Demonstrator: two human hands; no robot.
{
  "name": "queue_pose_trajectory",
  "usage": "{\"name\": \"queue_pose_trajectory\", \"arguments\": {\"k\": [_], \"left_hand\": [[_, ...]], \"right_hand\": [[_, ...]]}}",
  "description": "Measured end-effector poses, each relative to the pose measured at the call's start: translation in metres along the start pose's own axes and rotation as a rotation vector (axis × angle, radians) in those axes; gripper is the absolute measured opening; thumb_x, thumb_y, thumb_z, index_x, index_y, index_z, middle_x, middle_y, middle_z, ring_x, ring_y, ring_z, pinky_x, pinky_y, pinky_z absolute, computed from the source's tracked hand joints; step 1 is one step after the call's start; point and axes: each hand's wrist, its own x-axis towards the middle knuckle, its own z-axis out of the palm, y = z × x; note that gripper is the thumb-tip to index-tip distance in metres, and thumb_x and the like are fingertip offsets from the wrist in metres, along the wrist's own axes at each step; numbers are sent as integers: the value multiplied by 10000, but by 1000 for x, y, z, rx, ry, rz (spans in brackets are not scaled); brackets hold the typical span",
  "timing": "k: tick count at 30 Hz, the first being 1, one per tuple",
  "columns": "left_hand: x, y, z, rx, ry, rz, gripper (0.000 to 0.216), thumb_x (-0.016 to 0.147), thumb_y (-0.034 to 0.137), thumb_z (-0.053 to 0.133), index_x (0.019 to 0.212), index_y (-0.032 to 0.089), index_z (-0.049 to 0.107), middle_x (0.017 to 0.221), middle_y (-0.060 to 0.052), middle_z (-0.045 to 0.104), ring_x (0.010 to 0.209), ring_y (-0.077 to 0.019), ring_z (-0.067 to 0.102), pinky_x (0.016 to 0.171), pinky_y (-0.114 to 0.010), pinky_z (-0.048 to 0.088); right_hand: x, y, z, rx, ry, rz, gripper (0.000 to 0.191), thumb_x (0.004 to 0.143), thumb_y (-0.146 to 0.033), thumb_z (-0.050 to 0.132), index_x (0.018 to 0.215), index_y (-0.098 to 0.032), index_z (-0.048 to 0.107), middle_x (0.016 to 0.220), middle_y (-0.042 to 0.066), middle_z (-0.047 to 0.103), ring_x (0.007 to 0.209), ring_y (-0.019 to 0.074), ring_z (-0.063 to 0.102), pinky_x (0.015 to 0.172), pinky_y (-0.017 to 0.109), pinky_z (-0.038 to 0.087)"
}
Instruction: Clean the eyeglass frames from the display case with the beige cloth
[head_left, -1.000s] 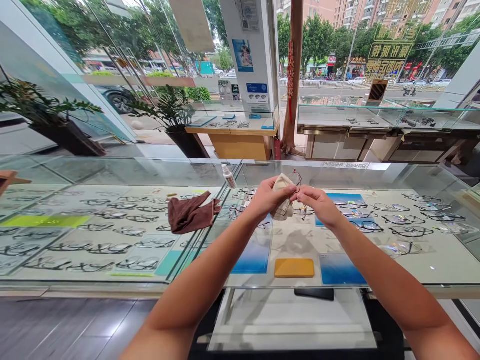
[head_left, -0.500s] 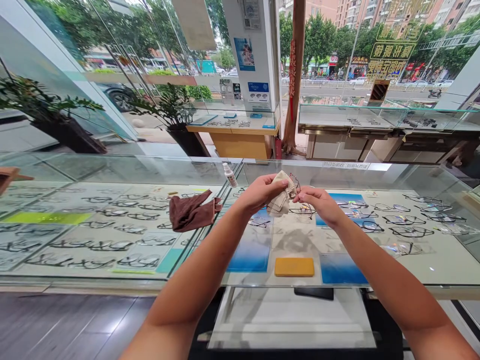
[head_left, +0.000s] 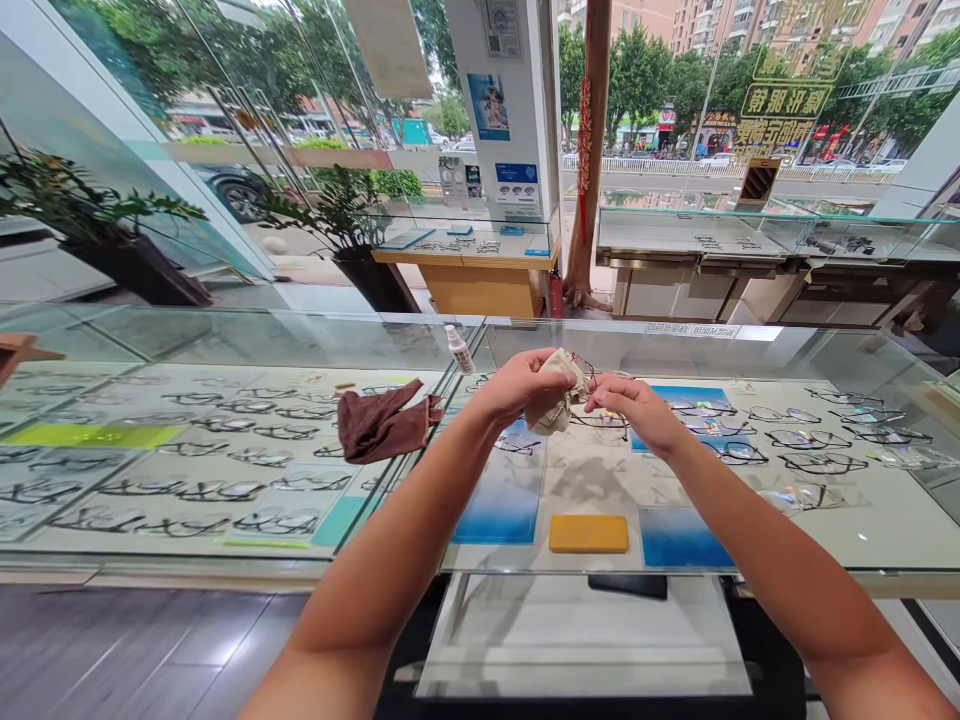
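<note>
Over the glass counter, L hand pinches a cream cloth against the glasses; R hand, fingertips together, pinches their R side. Cloth's long axis slants down-L; glasses' axis prob. runs L–R, tho mostly hidden. Vs. a moment ago, cloth's more bunched & visible rim sits lower.

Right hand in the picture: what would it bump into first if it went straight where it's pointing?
Probably the pale cloth in the left hand, just past the glasses that the right hand pinches. Depth is hard to judge from one view, so it might just miss.
</note>
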Motion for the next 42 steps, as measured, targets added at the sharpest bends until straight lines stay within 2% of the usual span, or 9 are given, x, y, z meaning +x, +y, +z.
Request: {"name": "queue_pose_trajectory", "arguments": {"k": [5,15,19,24,28,32,36,42], "left_hand": [[-2,1,3,37,-13,-20,488,492,359,970,817,121,694,708,-14,696,599,-114,592,581,-230,437],[1,-3,11,-142,67,27,646,402,338,1042,900,117,695,743,-14,744,648,-129,660,651,-253,474],[0,-4,13,-169,69,31,644,428,332,1038,915,118,675,734,-6,739,639,-121,656,651,-253,471],[-3,-9,27,-171,59,71,686,466,365,1030,965,129,623,734,-4,727,613,-123,648,631,-261,498],[-6,-11,34,-140,61,116,624,520,419,1010,923,141,623,695,12,687,600,-111,603,606,-248,484],[-7,-11,31,-126,-21,136,510,651,534,931,822,131,670,677,11,643,599,-89,540,575,-222,419],[-6,-8,25,-158,-84,110,529,616,548,948,841,121,732,778,-35,707,701,-134,611,636,-248,471],[-5,-6,20,-105,-5,124,503,596,511,966,826,114,758,723,-23,700,629,-110,587,591,-232,447]], "right_hand": [[0,0,-1,-6,40,-20,304,803,-528,759,715,-239,799,1019,66,689,1093,251,597,1069,423,389],[0,-2,-3,-53,-47,-41,322,847,-520,732,742,-217,766,966,51,680,1023,227,597,1027,401,400],[0,-1,-1,-48,-64,-55,338,859,-533,723,746,-216,758,923,44,671,976,218,586,988,393,403],[0,6,1,-3,7,-68,339,865,-530,712,746,-216,751,878,21,628,961,206,561,987,384,378],[0,10,2,61,30,-67,337,858,-539,719,768,-217,762,888,22,633,968,205,562,986,375,398],[0,11,2,129,52,-62,325,852,-536,736,785,-219,768,874,22,646,932,197,570,982,370,422],[1,9,0,149,55,-55,324,855,-532,733,787,-218,765,864,20,646,910,191,565,961,363,430],[0,2,-4,40,-30,-58,347,859,-542,729,751,-214,756,853,20,620,924,203,555,970,384,392]]}}
